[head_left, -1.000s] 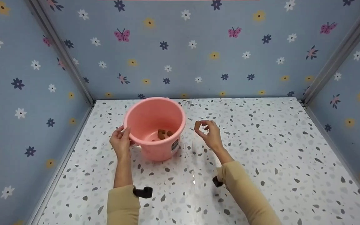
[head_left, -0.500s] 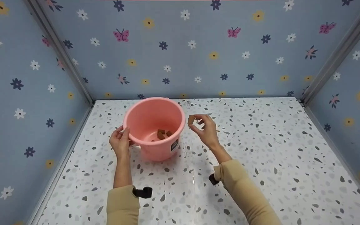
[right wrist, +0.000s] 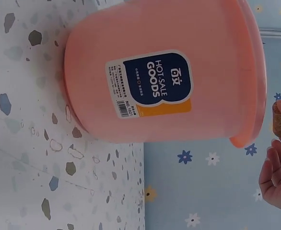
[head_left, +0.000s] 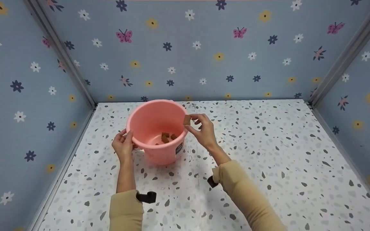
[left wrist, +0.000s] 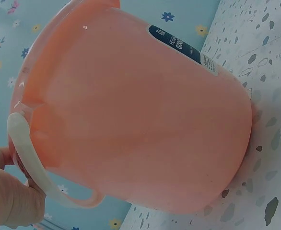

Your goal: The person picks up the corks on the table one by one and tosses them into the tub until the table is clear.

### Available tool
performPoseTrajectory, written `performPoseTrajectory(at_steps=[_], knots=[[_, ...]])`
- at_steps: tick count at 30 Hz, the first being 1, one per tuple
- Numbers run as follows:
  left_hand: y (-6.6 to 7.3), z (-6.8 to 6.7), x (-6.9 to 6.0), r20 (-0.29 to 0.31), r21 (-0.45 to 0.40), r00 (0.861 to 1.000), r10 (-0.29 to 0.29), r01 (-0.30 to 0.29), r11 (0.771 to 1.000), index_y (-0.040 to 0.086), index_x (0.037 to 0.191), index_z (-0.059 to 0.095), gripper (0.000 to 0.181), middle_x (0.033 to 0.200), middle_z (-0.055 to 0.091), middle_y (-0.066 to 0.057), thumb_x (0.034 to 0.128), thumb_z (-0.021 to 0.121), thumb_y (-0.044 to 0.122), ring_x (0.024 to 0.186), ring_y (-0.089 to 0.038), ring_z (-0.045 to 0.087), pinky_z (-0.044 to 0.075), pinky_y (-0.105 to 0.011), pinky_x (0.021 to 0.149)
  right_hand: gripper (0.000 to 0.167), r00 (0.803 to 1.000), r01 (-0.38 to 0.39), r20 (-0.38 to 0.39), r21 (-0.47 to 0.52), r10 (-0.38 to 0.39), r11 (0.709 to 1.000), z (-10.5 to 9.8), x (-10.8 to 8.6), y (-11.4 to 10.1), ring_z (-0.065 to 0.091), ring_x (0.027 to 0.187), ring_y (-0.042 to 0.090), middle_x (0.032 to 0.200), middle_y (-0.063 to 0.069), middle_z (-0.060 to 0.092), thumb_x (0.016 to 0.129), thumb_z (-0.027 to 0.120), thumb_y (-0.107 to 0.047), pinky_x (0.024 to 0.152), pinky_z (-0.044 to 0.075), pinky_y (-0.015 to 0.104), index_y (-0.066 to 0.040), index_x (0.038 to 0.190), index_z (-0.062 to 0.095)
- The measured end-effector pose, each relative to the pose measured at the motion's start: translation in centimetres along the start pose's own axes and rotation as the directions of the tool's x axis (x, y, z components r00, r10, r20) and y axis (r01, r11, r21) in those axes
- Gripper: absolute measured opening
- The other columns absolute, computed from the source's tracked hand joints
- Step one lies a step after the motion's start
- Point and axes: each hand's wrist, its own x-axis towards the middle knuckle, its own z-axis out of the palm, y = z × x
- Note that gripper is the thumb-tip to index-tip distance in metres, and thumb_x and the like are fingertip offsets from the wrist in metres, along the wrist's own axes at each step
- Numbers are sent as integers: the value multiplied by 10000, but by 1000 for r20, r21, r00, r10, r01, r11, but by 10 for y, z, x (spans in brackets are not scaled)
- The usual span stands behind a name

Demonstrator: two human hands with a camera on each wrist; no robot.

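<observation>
A pink plastic bucket [head_left: 160,155] stands upright on the table, its mouth turned towards me. My left hand [head_left: 123,145] grips its rim at the left, with the thumb over the edge. The left wrist view shows that hand beside the bucket's pale handle [left wrist: 35,165]. Thumb and fingers of my right hand [head_left: 204,131] pinch a small brown block [head_left: 187,120] at the bucket's right rim. Up close, the block [right wrist: 280,120] looks speckled and rough, like cork. Inside the bucket, several similar brown pieces [head_left: 165,138] lie on the bottom.
The white speckled table [head_left: 268,154] extends to both sides of the bucket. Blue flowered panels [head_left: 198,64] enclose it at the back, left and right. A label [right wrist: 152,86] is stuck to the bucket's side. Black camera mounts [head_left: 147,197] sit at the wrists.
My right hand has moved left and slightly away from me, carrying the brown block from beside the bucket to its rim. The left hand and the bucket have stayed put.
</observation>
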Motion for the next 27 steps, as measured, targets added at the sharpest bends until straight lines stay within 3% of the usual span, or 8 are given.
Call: performPoseTrajectory(at_steps=[2, 6, 12, 15, 19, 22, 25, 27], knots=[[21, 4, -14, 5, -17, 999, -45, 45, 999, 107, 1128, 563, 454, 843, 599, -102, 746, 715, 300, 505, -168, 564, 485, -279, 400, 322, 1000, 3, 2, -4, -3, 1000, 3, 1, -2, 519, 766, 221, 928, 99, 560, 755, 712, -154, 591, 462, 345, -10, 1018, 595], [55, 12, -41, 22, -76, 999, -46, 47, 996, 51, 1092, 567, 385, 797, 593, -116, 761, 707, 189, 490, -170, 555, 467, -265, 381, 317, 1000, 11, 6, -9, -11, 1000, 9, 4, -5, 527, 752, 223, 917, 99, 556, 748, 717, -151, 573, 455, 314, -8, 1006, 599], [128, 33, -98, -12, 37, 998, -56, 57, 998, -67, 1132, 502, 346, 756, 561, -98, 837, 598, 89, 449, -78, 498, 436, -179, 393, 325, 999, 20, 36, -7, -19, 1000, 16, 8, -13, 525, 744, 218, 905, 104, 543, 754, 716, -163, 568, 436, 263, -7, 1013, 597], [135, 35, -104, 4, 22, 998, -64, 63, 998, -72, 1121, 506, 323, 724, 555, -61, 843, 583, 73, 442, -69, 495, 435, -175, 391, 319, 998, 14, 54, 8, -14, 1000, 19, 9, -17, 521, 753, 255, 907, 114, 534, 754, 714, -144, 584, 458, 309, 1, 1011, 593], [89, 23, -70, 5, -43, 999, -51, 51, 998, 7, 1063, 564, 320, 787, 580, -135, 797, 666, 155, 455, -133, 527, 446, -222, 371, 313, 997, 1, 73, 21, -2, 1000, 24, 12, -20, 521, 765, 274, 901, 120, 530, 749, 715, -125, 621, 476, 361, 5, 1006, 591], [84, 22, -67, -22, -11, 999, -46, 46, 999, 13, 1077, 559, 342, 810, 576, -144, 793, 672, 167, 451, -127, 520, 444, -216, 373, 315, 996, -5, 87, 18, 3, 1000, 27, 13, -22, 514, 774, 240, 903, 114, 532, 747, 717, -132, 650, 474, 369, -1, 1005, 594], [121, 32, -95, -24, 25, 997, -75, 76, 997, -47, 1130, 509, 353, 761, 553, -93, 832, 615, 109, 441, -87, 485, 425, -185, 386, 350, 994, -26, 105, 21, 24, 999, 28, 14, -24, 510, 796, 222, 915, 111, 536, 742, 726, -164, 685, 464, 342, -3, 1025, 597], [137, 35, -107, -19, 31, 997, -80, 80, 996, -62, 1131, 501, 342, 710, 532, -37, 840, 598, 89, 431, -64, 472, 416, -168, 383, 387, 992, -45, 116, 20, 42, 999, 29, 14, -26, 511, 811, 224, 924, 114, 536, 738, 729, -196, 702, 455, 314, -4, 1048, 595]])
